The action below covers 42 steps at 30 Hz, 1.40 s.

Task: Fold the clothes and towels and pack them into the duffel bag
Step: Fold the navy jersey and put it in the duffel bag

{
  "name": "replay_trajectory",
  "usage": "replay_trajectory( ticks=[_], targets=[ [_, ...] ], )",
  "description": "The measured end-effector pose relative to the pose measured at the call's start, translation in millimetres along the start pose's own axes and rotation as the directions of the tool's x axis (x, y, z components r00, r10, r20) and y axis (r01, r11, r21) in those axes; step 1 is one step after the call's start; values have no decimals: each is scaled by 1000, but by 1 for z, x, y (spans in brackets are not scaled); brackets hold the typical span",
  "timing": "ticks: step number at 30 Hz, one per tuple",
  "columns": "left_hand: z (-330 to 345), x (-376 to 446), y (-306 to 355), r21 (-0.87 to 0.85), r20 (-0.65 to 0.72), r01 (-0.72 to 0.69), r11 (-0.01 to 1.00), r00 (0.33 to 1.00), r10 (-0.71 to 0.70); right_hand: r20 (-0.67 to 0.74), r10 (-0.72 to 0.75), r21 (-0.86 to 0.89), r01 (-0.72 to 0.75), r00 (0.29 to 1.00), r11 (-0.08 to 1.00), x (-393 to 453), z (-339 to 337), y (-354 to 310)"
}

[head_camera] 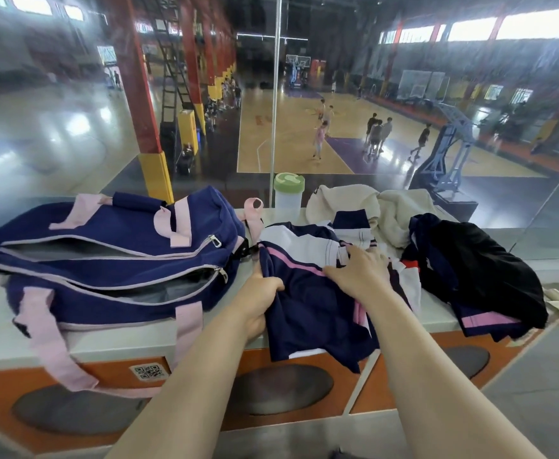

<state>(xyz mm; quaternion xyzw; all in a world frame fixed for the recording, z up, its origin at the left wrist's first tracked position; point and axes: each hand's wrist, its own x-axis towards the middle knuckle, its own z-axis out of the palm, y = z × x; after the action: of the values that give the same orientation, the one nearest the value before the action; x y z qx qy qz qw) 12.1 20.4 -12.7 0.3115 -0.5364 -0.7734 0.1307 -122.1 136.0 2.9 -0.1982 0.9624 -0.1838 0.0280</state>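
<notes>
On the left of the table [112,342] lies the duffel bag [106,260], navy with pink straps, both of its long zips drawn back so the grey lining shows; it looks soft-sided and slumped, so I would expect its mouth to need holding apart when anything goes in. Just beside it, touching its right end, is the navy jersey [311,313] with a pink and white stripe, partly draped over the table's front edge. The left hand [261,303] has its fingers curled round the jersey's left edge, a firm grip on bunched cloth, while the right hand [360,273] lies flat with fingers spread, pressing the upper part down and gripping nothing. The cloth looks thin, light and rather slick (sportswear of this kind tends to slide on itself), so my guess is that it will not keep a crease unless pinned; the best places to take hold seem to be the side seams or hem corners, not the loose middle. Behind stands a clear bottle [288,197] with a green lid. Farther right a cream towel [390,210] is heaped, thicker and likely to fold more obediently, and at the far right a black garment [483,270] lies crumpled over navy shorts [489,321] with a pink band.
</notes>
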Motion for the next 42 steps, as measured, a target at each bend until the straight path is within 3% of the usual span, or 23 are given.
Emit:
replay_trajectory(
  ticks=[3, 5, 7, 9, 11, 14, 17, 19, 22, 27, 34, 38, 42],
  targets=[
    [-1, -4, -1, 9, 0, -4, 1000, 1000, 4, -182, -155, -158, 127, 971, 979, -8, 3, -8],
    [-2, -7, 1, 1, -4, -24, 1000, 1000, 24, -240, -255, -155, 222, 937, 963, -9, 7, -9],
    [-5, -9, 3, -13, -6, -46, 999, 999, 46, -152, -262, -13, 263, 953, 965, -10, 8, -11],
    [-12, -12, 6, -13, -4, -65, 998, 998, 65, -21, -199, 184, 200, 980, 962, -9, 9, -15],
    [-21, -14, 9, -8, -4, -75, 997, 997, 75, 28, -127, 268, 115, 992, 956, -7, 10, -21],
    [-37, -16, 14, 11, -22, -85, 996, 996, 85, 91, -44, 147, 31, 995, 989, -6, 16, -34],
    [-56, -17, 18, 26, -30, -60, 998, 998, 61, 1, -100, -75, 100, 995, 992, -14, 23, -55],
    [-66, -19, 20, 50, -38, -47, 998, 998, 49, -11, -132, 23, 132, 991, 991, -18, 27, -69],
    [-79, -20, 23, 75, -50, -49, 996, 997, 53, 149, -85, 211, 53, 985, 976, -23, 34, -84],
    [-97, -21, 24, 90, -71, -56, 994, 995, 63, 297, -25, 110, -8, 955, 994, -29, 39, -96],
    [-106, -25, 24, 145, -87, -46, 988, 994, 59, 502, -36, 148, -44, 864, 988, -37, 30, -97],
    [-106, -27, 26, 161, -70, -25, 987, 997, 37, 484, -63, 309, -104, 873, 945, -40, 24, -95],
    [-102, -32, 33, 124, -57, -32, 992, 998, 39, 424, -148, 550, -124, 894, 826, -43, 10, -98]
  ],
)
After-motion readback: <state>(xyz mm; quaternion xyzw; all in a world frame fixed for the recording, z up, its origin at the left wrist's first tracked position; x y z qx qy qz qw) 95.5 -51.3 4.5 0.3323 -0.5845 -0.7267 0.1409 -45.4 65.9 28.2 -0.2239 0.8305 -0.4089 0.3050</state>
